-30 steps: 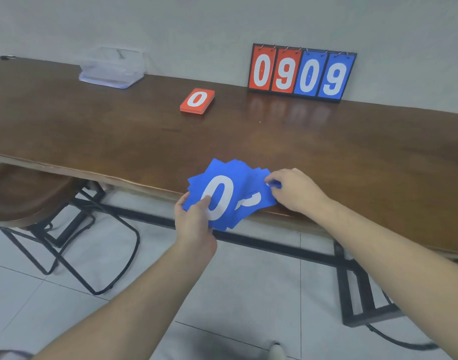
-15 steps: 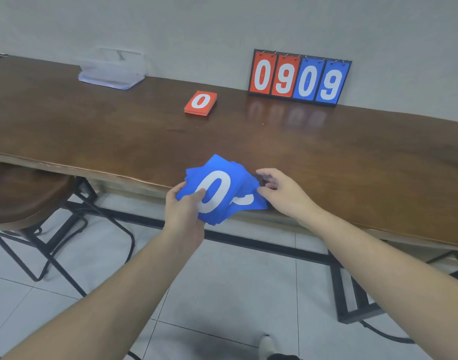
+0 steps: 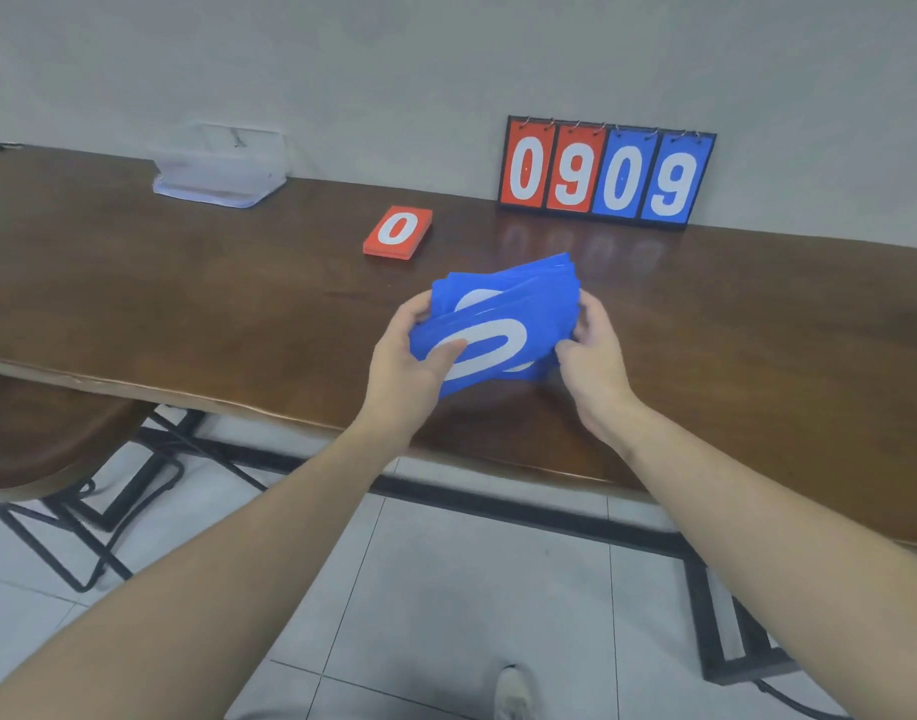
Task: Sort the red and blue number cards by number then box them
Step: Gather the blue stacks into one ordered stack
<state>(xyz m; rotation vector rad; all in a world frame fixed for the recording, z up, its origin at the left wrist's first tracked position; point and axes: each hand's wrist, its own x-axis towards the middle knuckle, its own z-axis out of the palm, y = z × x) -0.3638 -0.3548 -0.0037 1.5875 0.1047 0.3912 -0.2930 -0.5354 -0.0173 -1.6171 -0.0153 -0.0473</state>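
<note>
Two hands on one loose stack of blue cards (image 3: 503,324), held just above the near part of the wooden table (image 3: 186,314). Left hand (image 3: 409,366) curled round the stack's left end, thumb pressed on the white "0" of the top card, fingers hidden behind. Right hand (image 3: 594,356) curled round the right end, thumb at the near corner, fingers tucked under the far edge. Stack uneven, fanned a little, upper cards tilted and slid back from the front one; a second white numeral partly showing behind, unreadable. Beyond the grip and slightly to its left, a neat pile of red cards (image 3: 398,232) flat on the table, "0" on top, well apart from both hands. Farther beyond and left of that, a clear plastic box (image 3: 219,166) near the wall. Beyond the grip to the right, a flip scoreboard (image 3: 606,172) upright against the wall, two red and two blue panels reading 0 9 0 9. Below and left of the grip, a brown stool (image 3: 35,439) under the table edge.
</note>
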